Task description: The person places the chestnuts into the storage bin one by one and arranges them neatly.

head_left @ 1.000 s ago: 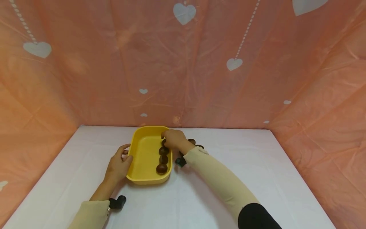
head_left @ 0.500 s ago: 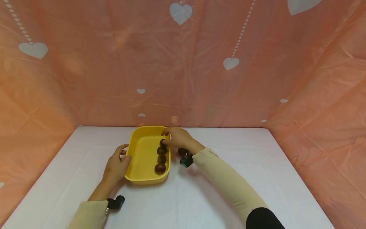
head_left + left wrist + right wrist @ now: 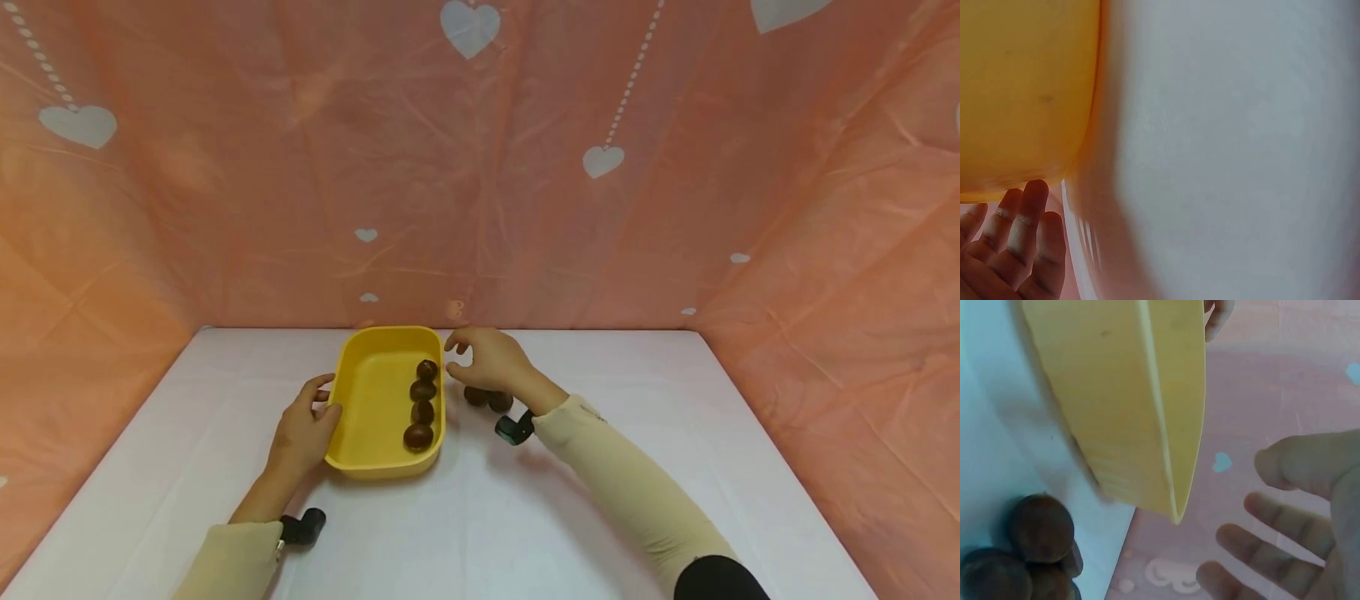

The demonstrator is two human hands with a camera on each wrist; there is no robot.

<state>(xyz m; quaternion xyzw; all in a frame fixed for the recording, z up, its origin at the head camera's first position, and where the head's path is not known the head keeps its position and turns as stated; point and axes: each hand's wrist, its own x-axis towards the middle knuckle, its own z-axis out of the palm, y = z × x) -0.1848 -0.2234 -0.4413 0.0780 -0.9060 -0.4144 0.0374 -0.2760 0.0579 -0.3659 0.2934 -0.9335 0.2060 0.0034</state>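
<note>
Since the earlier frame, the right hand [image 3: 491, 358] has drawn back from the tray's row of nuts; we see it just right of the rim, fingers loosely bent, holding nothing. The yellow, rounded-rectangular tray [image 3: 371, 412] sits left of centre on a white, cloth-like tabletop [image 3: 645, 383], near its far edge. Four glossy, round, dark-brown chestnuts [image 3: 422, 412] line its right inner side. The left hand [image 3: 300, 429] rests relaxed fingers against its left wall. More brown chestnuts [image 3: 1041, 528] cluster on the surface beneath the right hand. Around the table, we see creased orange-pink sheeting [image 3: 525, 250] at back, left and right, printed with pale hearts [image 3: 470, 29] and dotted strings [image 3: 633, 79].
</note>
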